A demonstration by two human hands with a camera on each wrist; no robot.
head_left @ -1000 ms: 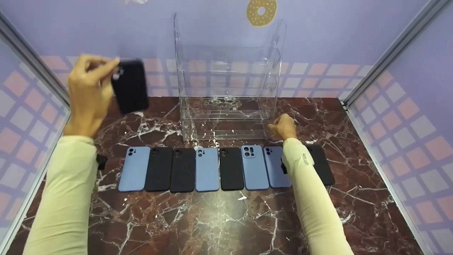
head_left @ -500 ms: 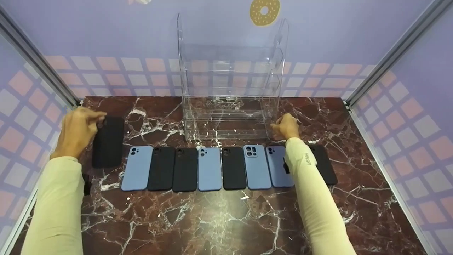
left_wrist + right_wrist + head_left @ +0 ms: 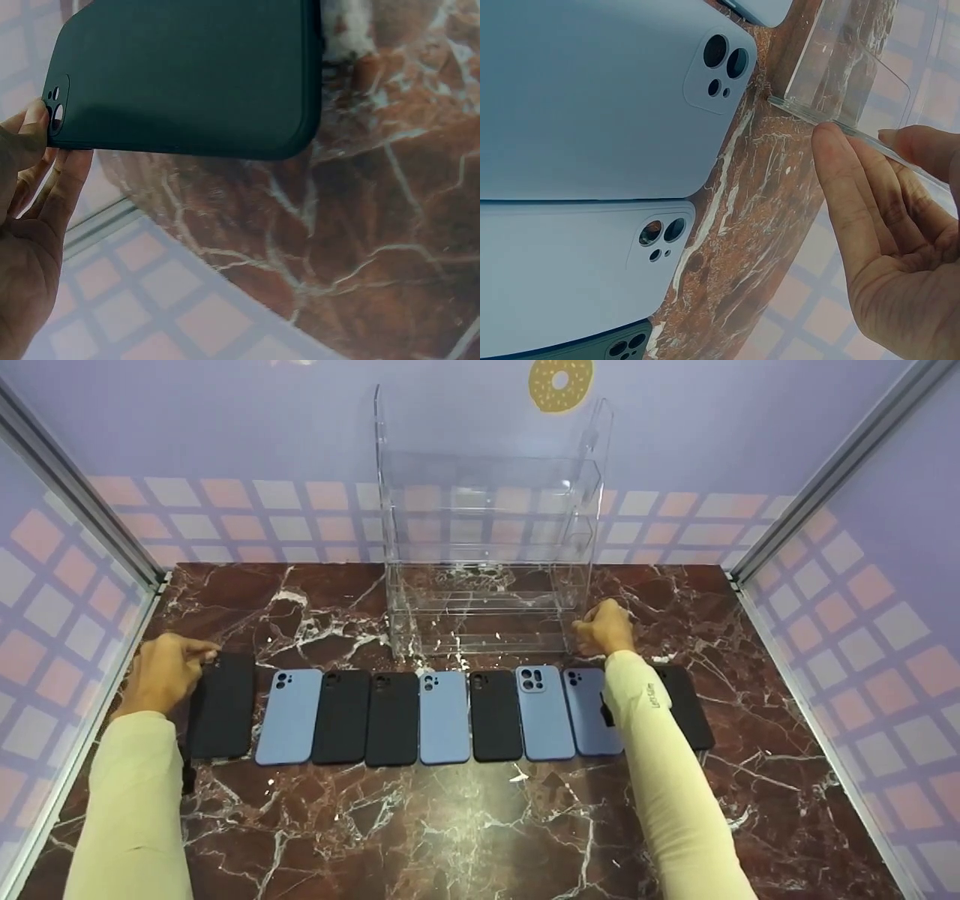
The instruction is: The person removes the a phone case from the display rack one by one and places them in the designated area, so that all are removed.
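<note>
At the left end of the row, my left hand (image 3: 161,671) pinches a black phone case (image 3: 223,712) by its top left corner. In the left wrist view the thumb sits at the camera cutouts of this case (image 3: 187,75), with fingers behind. The case's bottom edge seems tilted close to the table; whether it touches, I cannot tell. My right hand (image 3: 606,628) holds the front right side of a clear acrylic display stand (image 3: 480,610). The right wrist view shows thumb and fingers on either side of the stand's panel edge (image 3: 855,133).
Several blue and black phone cases lie side by side before the stand, from a light blue case (image 3: 289,716) to a black case (image 3: 686,712) partly under my right sleeve (image 3: 660,750). Purple walls (image 3: 300,427) enclose the marbled table (image 3: 420,840).
My left hand has brought the black phone case down from the raised back left to the left end of the row. The right hand has stayed at the stand.
</note>
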